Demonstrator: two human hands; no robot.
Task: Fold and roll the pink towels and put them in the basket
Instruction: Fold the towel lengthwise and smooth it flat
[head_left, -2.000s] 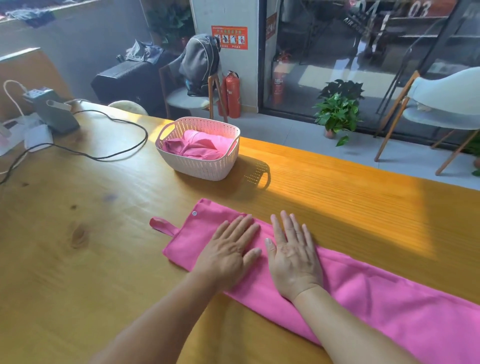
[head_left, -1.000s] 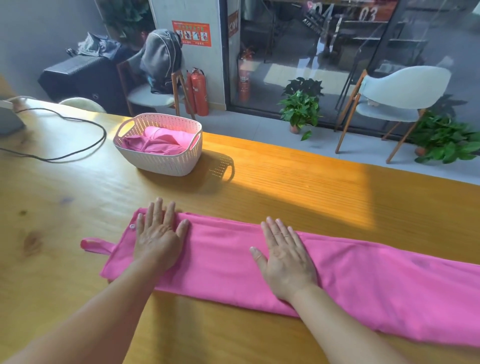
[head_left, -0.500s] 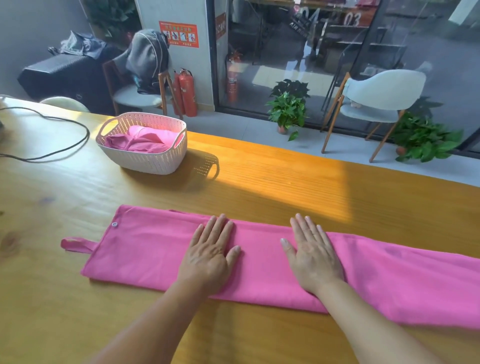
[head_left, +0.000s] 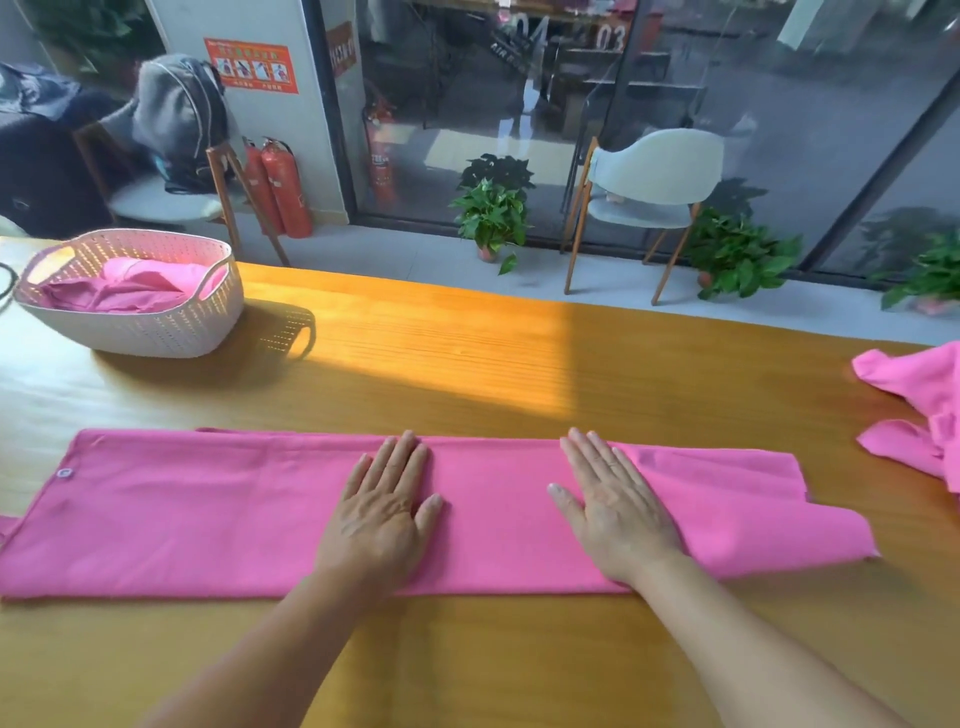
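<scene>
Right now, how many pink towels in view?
3 visible: folded towel flat on the table under both hands, crumpled towel at the right edge, bunched towel in the basket. The basket may hide more.

A long wooden table (head_left: 467, 364) catches a band of sunlight. Beyond it, glass walls (head_left: 675, 104), a pale chair (head_left: 655, 176) on wooden legs, potted plants (head_left: 492, 208) (several), and red fire extinguishers (head_left: 280, 187) beside a white pillar (head_left: 249, 130).

Two bare forearms, no sleeves visible
</scene>
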